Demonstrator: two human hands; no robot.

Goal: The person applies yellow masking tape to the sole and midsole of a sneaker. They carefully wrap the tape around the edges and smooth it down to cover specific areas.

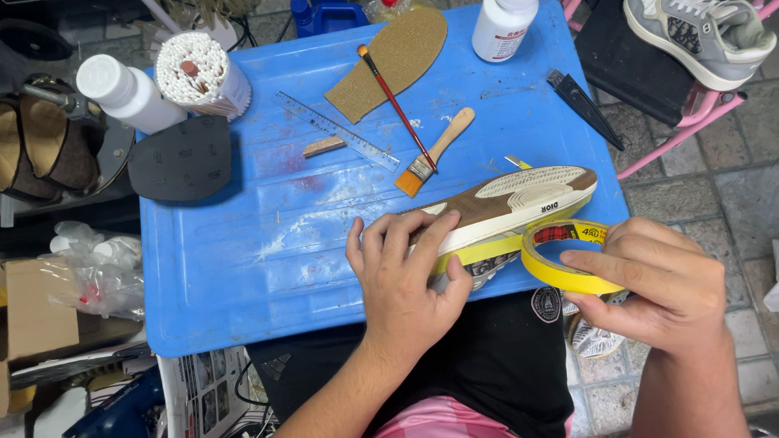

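- Pressing flat, left hand [402, 275] pins the shoe [505, 212], whose length runs left-right.
- Right hand [651, 282] grips the yellow tape roll [565, 268], touching the shoe's right end.

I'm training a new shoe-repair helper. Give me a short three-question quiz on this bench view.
1. True or false: the right hand holds a roll of yellow tape.
2. What does the left hand press on: A) cork insole B) shoe C) ruler?
3. Fill in: the flat brush lies on the ___ tray.

Key: 1 true; 2 B; 3 blue.
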